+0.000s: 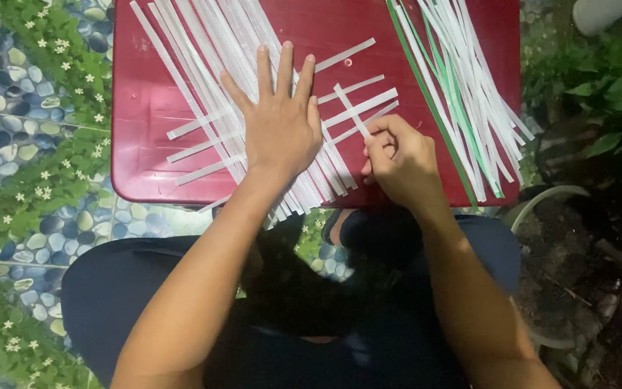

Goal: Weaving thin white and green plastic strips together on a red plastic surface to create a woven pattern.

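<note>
In the middle of the frame, on the red plastic table (145,108) with its smooth, slightly ribbed top, we are pressing our left hand (280,119) flat, fingers spread and released, on a fan of long white strips (203,57). These strips are thin, flat and stiff-looking, like plastic strapping, and shorter white strips (358,108) are crossing them sideways, woven between them. Just right of it, our right hand (397,160) is pinching the lower end of one short white strip (350,108), which is lying tilted over the crossing ones. In the upper right of the frame, a loose bundle of white and green strips (462,86) is lying on the table, reaching over its lower edge.
</note>
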